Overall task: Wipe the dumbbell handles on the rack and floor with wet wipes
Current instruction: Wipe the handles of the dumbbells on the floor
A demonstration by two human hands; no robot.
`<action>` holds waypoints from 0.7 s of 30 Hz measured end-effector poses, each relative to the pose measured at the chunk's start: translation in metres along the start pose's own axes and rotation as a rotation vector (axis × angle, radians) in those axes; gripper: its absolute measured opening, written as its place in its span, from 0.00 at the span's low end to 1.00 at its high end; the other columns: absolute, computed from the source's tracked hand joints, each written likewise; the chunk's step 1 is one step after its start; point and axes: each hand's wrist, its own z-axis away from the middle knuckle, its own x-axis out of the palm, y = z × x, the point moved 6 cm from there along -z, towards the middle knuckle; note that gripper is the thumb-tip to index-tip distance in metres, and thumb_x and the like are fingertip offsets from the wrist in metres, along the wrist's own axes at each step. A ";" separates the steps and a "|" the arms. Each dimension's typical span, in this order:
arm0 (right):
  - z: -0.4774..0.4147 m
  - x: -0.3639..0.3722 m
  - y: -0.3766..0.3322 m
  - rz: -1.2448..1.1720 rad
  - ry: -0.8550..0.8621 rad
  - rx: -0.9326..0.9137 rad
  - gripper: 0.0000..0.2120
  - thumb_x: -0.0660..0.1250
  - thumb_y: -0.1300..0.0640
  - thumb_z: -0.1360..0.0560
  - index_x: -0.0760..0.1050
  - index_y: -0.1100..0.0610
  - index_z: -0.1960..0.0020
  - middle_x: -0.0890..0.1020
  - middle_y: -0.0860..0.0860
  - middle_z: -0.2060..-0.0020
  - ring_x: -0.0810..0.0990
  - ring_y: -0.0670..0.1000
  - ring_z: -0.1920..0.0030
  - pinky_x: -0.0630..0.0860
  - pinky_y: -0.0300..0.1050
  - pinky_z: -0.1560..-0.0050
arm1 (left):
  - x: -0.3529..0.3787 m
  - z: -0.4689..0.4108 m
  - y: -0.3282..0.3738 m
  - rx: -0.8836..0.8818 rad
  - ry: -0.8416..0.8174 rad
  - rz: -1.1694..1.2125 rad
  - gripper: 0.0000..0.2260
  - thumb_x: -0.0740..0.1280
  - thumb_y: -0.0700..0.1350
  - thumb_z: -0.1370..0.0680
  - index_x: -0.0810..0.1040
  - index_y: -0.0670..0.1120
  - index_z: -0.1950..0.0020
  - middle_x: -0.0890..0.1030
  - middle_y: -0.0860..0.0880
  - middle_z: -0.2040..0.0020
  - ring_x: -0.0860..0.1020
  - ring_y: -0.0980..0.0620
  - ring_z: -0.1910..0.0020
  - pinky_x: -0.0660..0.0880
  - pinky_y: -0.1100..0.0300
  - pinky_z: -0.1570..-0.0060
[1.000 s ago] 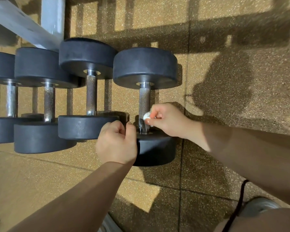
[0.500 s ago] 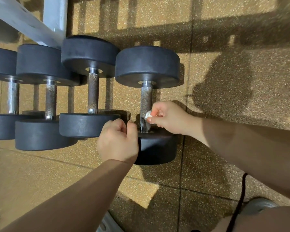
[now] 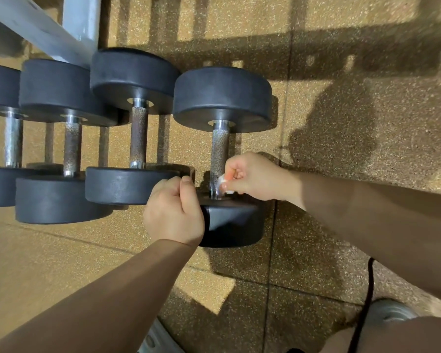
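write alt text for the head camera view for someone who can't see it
A person's right hand pinches a white wipe against the near end of the metal handle of the rightmost dumbbell on a speckled tan floor. The curled left hand sits against its near weight; three more dumbbells lie to the left.

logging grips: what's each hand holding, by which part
Right hand pinches the bunched wet wipe against the dumbbell handle, near end. Left hand is curled by the near head; any hold is hidden.
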 end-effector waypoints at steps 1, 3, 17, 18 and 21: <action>-0.002 -0.011 -0.004 -0.035 0.106 0.002 0.07 0.75 0.53 0.26 0.78 0.53 0.59 0.79 0.45 0.62 0.77 0.43 0.61 0.71 0.40 0.63 | 0.000 0.000 -0.001 -0.008 -0.004 0.008 0.21 0.49 0.56 0.21 0.71 0.46 0.64 0.74 0.47 0.63 0.74 0.41 0.58 0.67 0.48 0.60; -0.008 -0.032 -0.011 -0.115 0.322 -0.002 0.07 0.72 0.51 0.24 0.78 0.53 0.56 0.80 0.45 0.60 0.78 0.43 0.59 0.71 0.31 0.64 | -0.001 0.000 -0.002 -0.021 -0.008 0.007 0.23 0.49 0.57 0.21 0.73 0.44 0.63 0.75 0.46 0.61 0.74 0.41 0.56 0.68 0.48 0.59; 0.000 -0.024 -0.060 0.472 0.069 -0.288 0.05 0.75 0.55 0.26 0.81 0.54 0.52 0.76 0.40 0.63 0.73 0.40 0.63 0.68 0.36 0.61 | -0.004 0.001 -0.007 0.005 -0.002 0.146 0.12 0.52 0.49 0.22 0.65 0.51 0.65 0.71 0.49 0.62 0.69 0.47 0.61 0.55 0.54 0.63; -0.003 -0.025 -0.068 0.532 0.058 -0.281 0.05 0.73 0.55 0.25 0.81 0.53 0.49 0.77 0.40 0.63 0.74 0.40 0.62 0.68 0.36 0.60 | -0.006 0.001 -0.007 0.020 -0.016 0.136 0.12 0.51 0.50 0.22 0.66 0.51 0.64 0.71 0.49 0.61 0.69 0.47 0.60 0.56 0.55 0.63; -0.021 -0.023 -0.088 0.740 0.024 -0.282 0.08 0.67 0.53 0.22 0.82 0.53 0.47 0.83 0.49 0.54 0.80 0.51 0.51 0.76 0.49 0.47 | -0.003 -0.003 -0.003 -0.058 -0.166 0.039 0.13 0.53 0.49 0.18 0.70 0.47 0.60 0.72 0.48 0.57 0.70 0.47 0.56 0.58 0.57 0.59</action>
